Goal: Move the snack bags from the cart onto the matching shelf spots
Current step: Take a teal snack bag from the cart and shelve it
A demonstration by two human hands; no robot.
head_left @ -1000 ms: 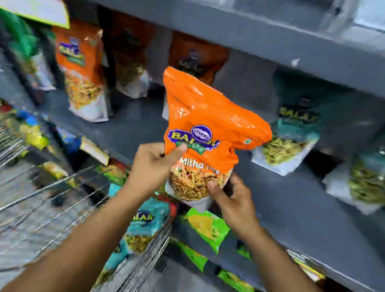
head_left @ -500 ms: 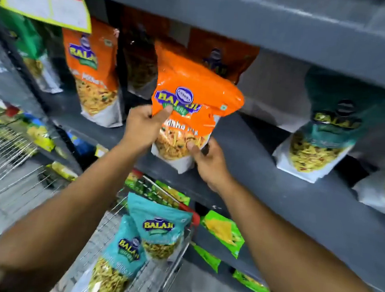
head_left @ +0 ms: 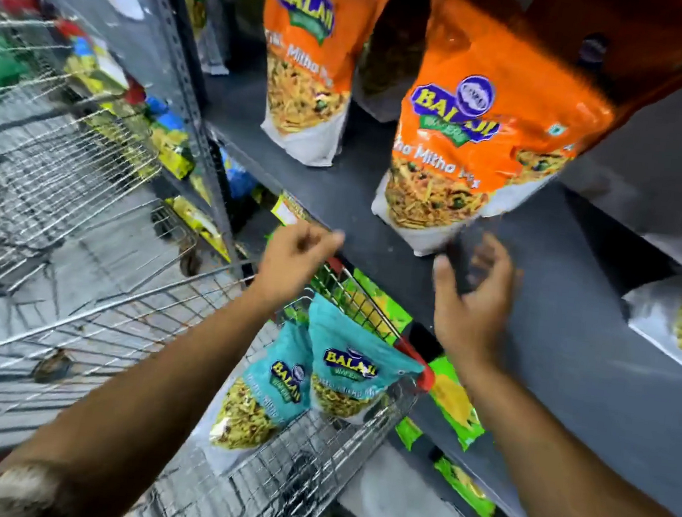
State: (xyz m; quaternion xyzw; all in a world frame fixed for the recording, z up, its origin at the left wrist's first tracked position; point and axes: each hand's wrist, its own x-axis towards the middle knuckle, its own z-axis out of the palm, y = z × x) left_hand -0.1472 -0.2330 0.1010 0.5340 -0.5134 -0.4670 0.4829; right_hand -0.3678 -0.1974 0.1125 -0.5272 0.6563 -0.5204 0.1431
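Orange bag [head_left: 483, 147] stands on the grey shelf [head_left: 378, 195] among its own kind. Your left hand [head_left: 293, 262] hangs loosely curled, your right hand [head_left: 472, 300] spread, both empty. Next, grasp a teal bag [head_left: 345, 371] in the cart [head_left: 268, 480] by its upper edge.

Orange bag [head_left: 479, 146] on shelf [head_left: 535, 302] — hands empty.
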